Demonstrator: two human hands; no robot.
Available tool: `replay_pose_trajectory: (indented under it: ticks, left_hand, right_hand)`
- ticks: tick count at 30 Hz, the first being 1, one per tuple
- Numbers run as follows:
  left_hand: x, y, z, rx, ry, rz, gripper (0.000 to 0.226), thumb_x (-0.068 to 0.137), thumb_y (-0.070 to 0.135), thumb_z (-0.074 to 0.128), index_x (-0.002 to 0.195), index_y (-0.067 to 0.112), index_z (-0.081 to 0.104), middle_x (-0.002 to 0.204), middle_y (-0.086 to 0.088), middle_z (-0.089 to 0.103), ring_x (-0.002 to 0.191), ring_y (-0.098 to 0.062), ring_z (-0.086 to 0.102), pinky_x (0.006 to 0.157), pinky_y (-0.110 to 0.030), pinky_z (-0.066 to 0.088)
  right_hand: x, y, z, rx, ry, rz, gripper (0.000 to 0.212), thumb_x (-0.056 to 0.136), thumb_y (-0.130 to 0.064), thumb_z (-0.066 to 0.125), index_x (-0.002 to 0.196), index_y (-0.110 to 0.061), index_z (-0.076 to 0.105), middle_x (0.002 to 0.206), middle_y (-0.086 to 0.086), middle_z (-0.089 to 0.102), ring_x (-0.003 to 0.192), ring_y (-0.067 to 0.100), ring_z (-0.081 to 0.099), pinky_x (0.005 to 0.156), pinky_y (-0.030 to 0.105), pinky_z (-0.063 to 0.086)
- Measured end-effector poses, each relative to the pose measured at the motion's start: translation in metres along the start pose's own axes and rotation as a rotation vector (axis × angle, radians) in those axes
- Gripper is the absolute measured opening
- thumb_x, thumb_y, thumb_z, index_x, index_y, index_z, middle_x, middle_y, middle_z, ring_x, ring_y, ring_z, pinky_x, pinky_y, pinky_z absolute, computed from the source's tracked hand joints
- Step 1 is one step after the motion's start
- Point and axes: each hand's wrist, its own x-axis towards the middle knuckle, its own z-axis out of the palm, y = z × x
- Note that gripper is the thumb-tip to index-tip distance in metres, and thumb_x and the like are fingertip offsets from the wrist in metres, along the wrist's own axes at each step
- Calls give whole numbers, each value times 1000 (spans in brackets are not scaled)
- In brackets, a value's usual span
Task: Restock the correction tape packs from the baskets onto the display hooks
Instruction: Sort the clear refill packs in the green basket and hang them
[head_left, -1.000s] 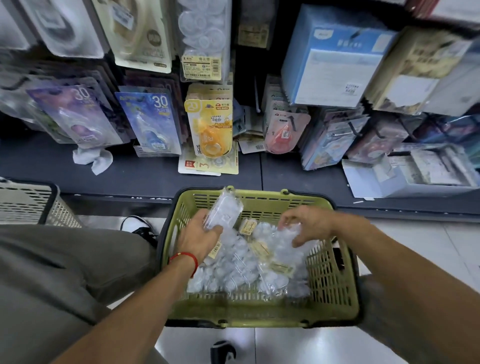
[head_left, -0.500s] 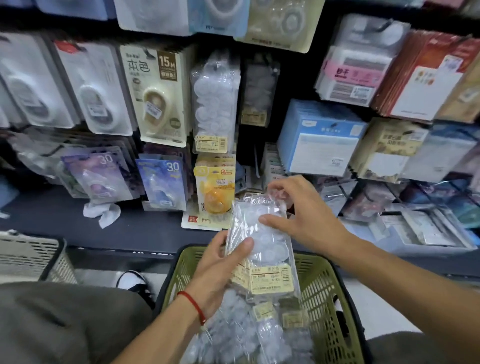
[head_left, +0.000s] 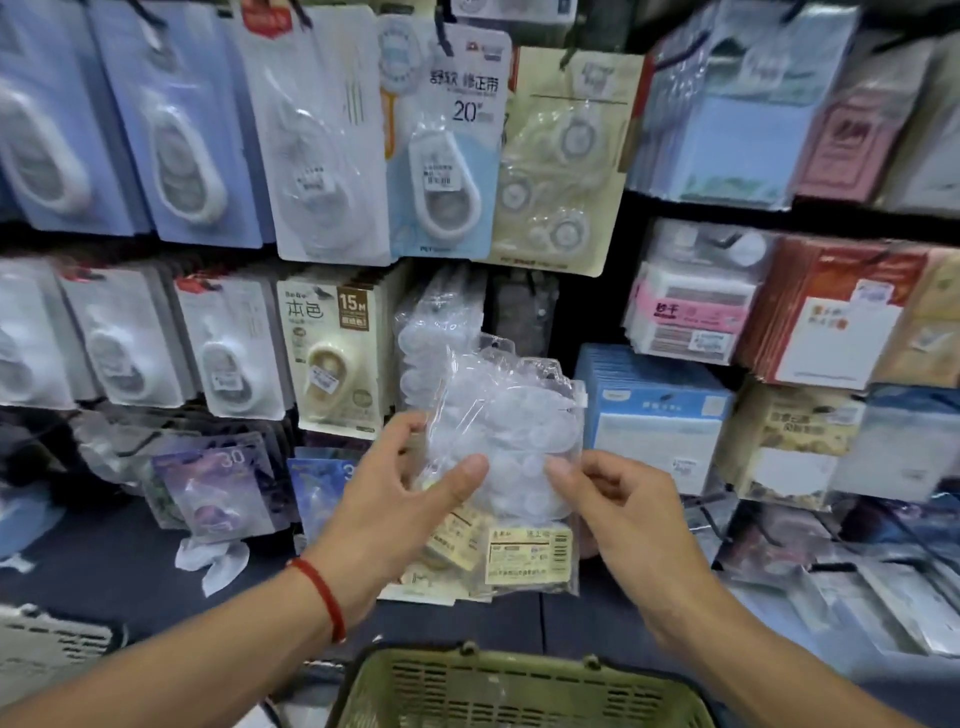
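A bundle of clear plastic correction tape packs (head_left: 511, 452) with yellow price labels is held up in front of the display. My left hand (head_left: 402, 499), a red string on its wrist, grips the bundle's left side with the thumb across the front. My right hand (head_left: 618, 512) pinches the right side. Just behind the bundle hang matching clear packs (head_left: 434, 332) on a hook. The green basket (head_left: 514, 686) sits below at the bottom edge; its contents are out of view.
Carded correction tapes (head_left: 332, 343) hang in rows at left and above. Sticky-note packs (head_left: 691, 312) and a blue box (head_left: 654, 410) fill the right side. A dark shelf (head_left: 104, 561) runs beneath. A white basket (head_left: 47, 649) pokes in at lower left.
Both hands have lifted the clear packs out of the green basket and raised them up to the hanging display; the view has tilted upward with them.
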Motion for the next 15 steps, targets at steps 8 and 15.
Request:
replay_pose_trajectory:
  ticks: [8,15]
  left_hand:
    - [18,5,-26,62,272,233,35,83,42,78,113,42,61,105,35,72,96,21,64,71,1,48]
    - [8,18,-29,19,289,237,34,81,42,76,109,42,58,98,47,67,93,30,58,68,4,45]
  right_hand:
    - [36,-26,-11,2,177,-60,27,101,-40,65,95,-16,74,91,9,80,89,33,77,78,50,61]
    - [47,-28,-7,77,123,-4,27,93,-46,76,95,-20,79,90,15,80,79,35,79,66,48,65]
